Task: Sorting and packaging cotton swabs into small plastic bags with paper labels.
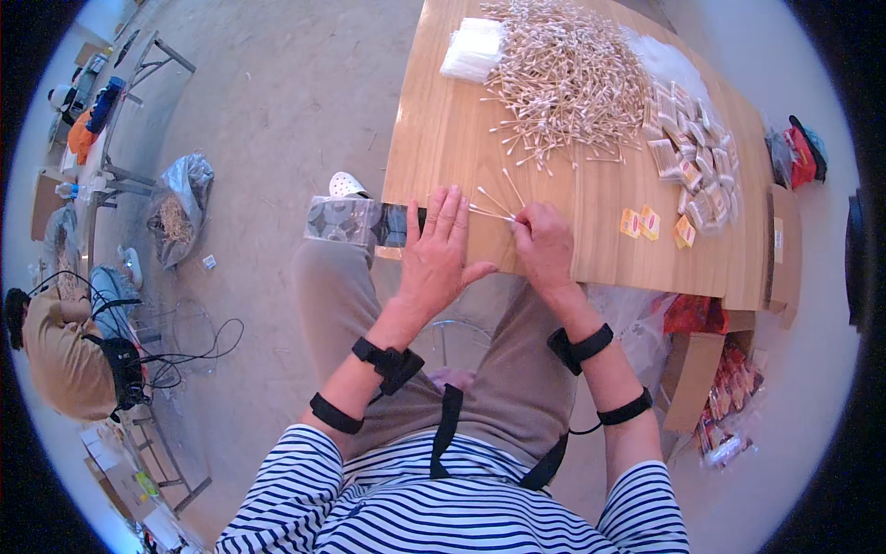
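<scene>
My left hand (436, 247) lies flat at the table's near edge with fingers stretched out and thumb apart. Beside it, a clear plastic packet with a grey round pattern (341, 220) juts past the table's left edge over my knee. My right hand (546, 245) is closed in a pinch at the near edge, its fingertips on a few cotton swabs (494, 210) that fan out toward the left hand and away from me. Farther back rises a large heap of loose cotton swabs (568, 78). How many swabs the right fingers grip is hidden.
Stacked clear bags (474, 50) lie left of the heap, filled swab packs (697, 157) right of it. Small yellow-orange cards (640, 222) rest near my right hand. A cardboard box (697, 379) stands below the table's right side. Another person (78, 355) sits at far left.
</scene>
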{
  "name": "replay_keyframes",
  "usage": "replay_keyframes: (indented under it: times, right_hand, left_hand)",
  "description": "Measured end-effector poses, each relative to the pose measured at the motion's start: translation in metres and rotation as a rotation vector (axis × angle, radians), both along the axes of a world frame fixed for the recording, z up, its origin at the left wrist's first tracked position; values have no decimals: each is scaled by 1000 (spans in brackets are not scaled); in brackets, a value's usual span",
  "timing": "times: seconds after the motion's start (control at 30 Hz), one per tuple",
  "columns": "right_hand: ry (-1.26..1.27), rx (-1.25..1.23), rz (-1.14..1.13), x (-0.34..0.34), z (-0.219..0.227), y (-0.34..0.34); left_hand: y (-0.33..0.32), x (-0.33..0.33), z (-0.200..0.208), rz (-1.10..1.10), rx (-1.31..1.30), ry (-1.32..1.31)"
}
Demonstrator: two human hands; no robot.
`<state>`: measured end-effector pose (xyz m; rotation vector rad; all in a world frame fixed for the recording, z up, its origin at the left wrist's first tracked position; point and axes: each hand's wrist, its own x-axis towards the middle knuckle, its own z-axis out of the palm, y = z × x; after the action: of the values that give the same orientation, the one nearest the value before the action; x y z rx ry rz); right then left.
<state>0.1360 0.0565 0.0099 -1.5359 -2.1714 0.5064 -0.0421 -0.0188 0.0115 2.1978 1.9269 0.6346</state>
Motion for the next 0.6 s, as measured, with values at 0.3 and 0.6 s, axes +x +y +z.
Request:
replay_keyframes:
  times: [0.3, 0.6]
  right_hand:
    - [109, 105, -30, -3, 1, 2]
    - [9, 96, 67, -9, 3, -13]
  left_hand:
    - [1, 3, 3, -22, -1, -19]
    - [-3, 8, 1, -88, -38, -40]
